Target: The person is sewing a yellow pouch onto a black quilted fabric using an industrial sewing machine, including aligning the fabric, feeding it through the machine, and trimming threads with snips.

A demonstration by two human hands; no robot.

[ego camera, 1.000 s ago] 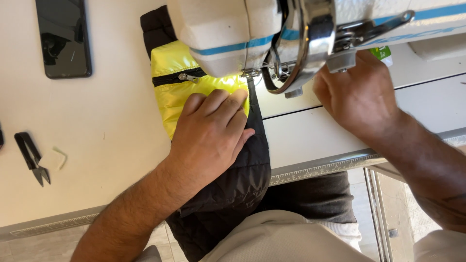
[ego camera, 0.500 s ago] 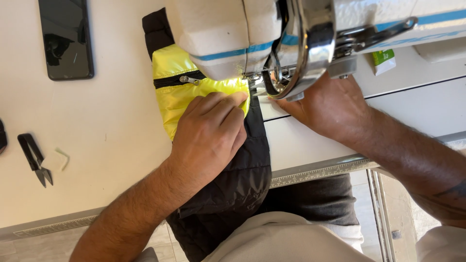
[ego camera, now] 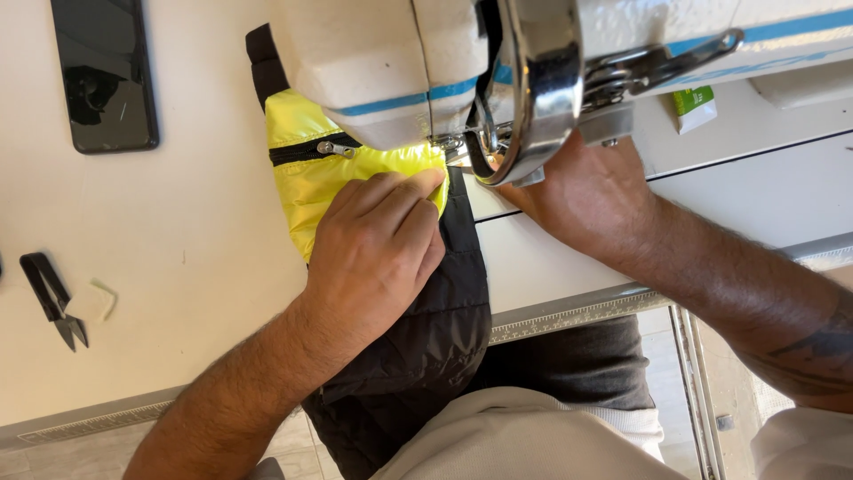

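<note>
Closest to us, a fold of black quilted fabric (ego camera: 418, 356) hangs off the front edge of the cream-coloured table (ego camera: 178, 267) down toward our lap. Our left hand (ego camera: 378, 253) lies flat on top of it, fingers together and stretched forward, pressing down right where the black part meets the shiny neon-yellow quilted panel (ego camera: 311, 178). The fingertips end just short of the needle area. That yellow piece has a black zipper (ego camera: 306, 149) running across it with a little metal pull, and the far end of the piece disappears under the machine.

Our right hand (ego camera: 582, 191) is tucked in beneath the big chrome handwheel (ego camera: 533, 89) of the white sewing machine with a blue stripe (ego camera: 391, 62). The fingers are hidden behind the wheel, so we can't tell if they're curled, spread or gripping anything.

Off to the left on the table, there's a pair of small black thread snips (ego camera: 53, 298) with a pale chip of tailor's chalk (ego camera: 96, 300) just beside them. Farther back sits a dark smartphone (ego camera: 105, 71), screen up. On the right, behind the machine, there's a small green-and-white packet (ego camera: 693, 107).
</note>
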